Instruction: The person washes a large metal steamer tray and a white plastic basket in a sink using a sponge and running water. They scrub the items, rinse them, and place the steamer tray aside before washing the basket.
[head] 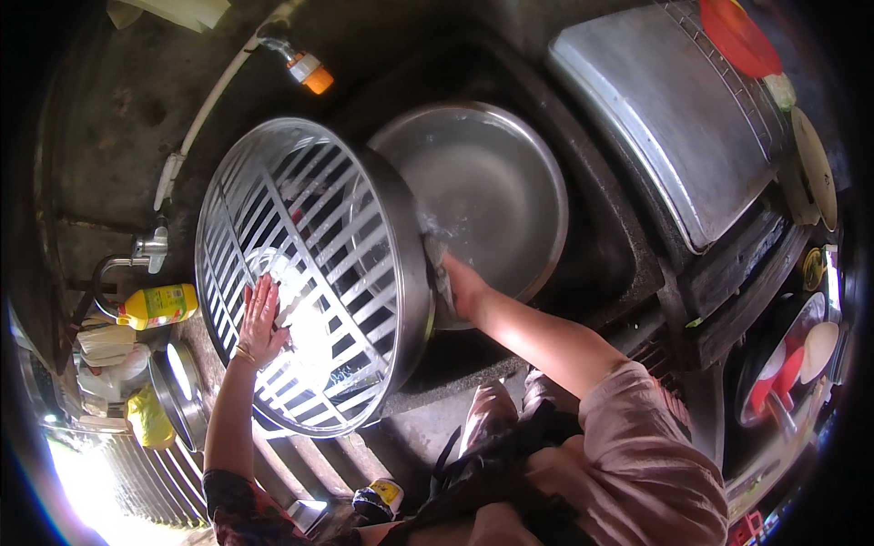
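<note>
A large round metal steamer tier (403, 218) with a slatted bottom is tilted up on its side before me. My left hand (261, 324) lies flat against the slats, fingers extended, with a bangle at the wrist. Bright glare covers the slats around it. On the tier's outer side wall, my right hand (463, 283) presses a greyish scrubbing cloth or pad (439, 269), partly hidden by the fingers. Behind the tier, a wide metal basin (491, 184) with a wet, shiny inside sits in the dark sink (608, 205); the tier overlaps its left side.
At left are a metal faucet (153, 250), a yellow bottle (158, 306), a round metal pan (183, 392) and a yellow bag (150, 418). An orange-tipped tap (313, 74) hangs above. A large metal tray (662, 116) leans at right, near a basin of utensils (778, 368).
</note>
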`<action>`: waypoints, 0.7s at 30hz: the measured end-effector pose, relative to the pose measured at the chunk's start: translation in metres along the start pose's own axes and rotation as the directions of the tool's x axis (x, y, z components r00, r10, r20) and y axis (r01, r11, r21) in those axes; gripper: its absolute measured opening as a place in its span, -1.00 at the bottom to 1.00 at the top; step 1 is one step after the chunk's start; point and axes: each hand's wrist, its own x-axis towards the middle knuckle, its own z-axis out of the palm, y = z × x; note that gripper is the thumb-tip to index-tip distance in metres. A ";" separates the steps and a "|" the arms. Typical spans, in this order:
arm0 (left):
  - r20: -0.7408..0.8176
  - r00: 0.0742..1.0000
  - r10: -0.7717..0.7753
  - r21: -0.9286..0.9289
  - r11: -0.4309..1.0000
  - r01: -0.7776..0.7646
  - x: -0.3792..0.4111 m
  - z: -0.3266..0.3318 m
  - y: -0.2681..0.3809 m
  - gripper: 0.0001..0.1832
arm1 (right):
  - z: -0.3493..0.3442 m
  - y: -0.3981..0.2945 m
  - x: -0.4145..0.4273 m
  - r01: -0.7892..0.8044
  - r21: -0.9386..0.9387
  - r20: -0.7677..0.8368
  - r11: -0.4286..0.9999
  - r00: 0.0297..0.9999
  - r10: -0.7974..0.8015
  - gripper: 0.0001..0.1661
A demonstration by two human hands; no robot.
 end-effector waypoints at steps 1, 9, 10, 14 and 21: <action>0.027 0.997 -0.075 -0.069 0.995 0.077 0.004 -0.001 0.011 -0.30 | 0.018 0.005 -0.024 -0.048 0.004 -0.013 0.999 0.999 0.048 -0.63; -0.213 0.775 -0.594 -0.014 0.795 0.606 0.096 0.014 0.067 -0.25 | 0.066 -0.002 -0.064 -0.087 0.040 0.007 0.995 0.996 0.087 -0.56; -0.218 0.789 -0.575 -0.015 0.810 0.586 0.097 0.013 0.067 -0.26 | 0.042 -0.010 -0.046 -0.067 -0.005 -0.037 0.998 0.997 0.067 -0.57; -0.256 0.815 -0.520 -0.034 0.847 0.530 0.101 0.012 0.069 -0.29 | 0.038 -0.087 0.044 -0.079 -0.224 0.038 0.971 0.995 0.089 -0.52; -0.285 0.822 -0.492 -0.046 0.864 0.501 0.094 0.017 0.065 -0.28 | 0.133 -0.110 0.080 -0.084 -0.398 -0.093 0.914 0.994 0.051 -0.54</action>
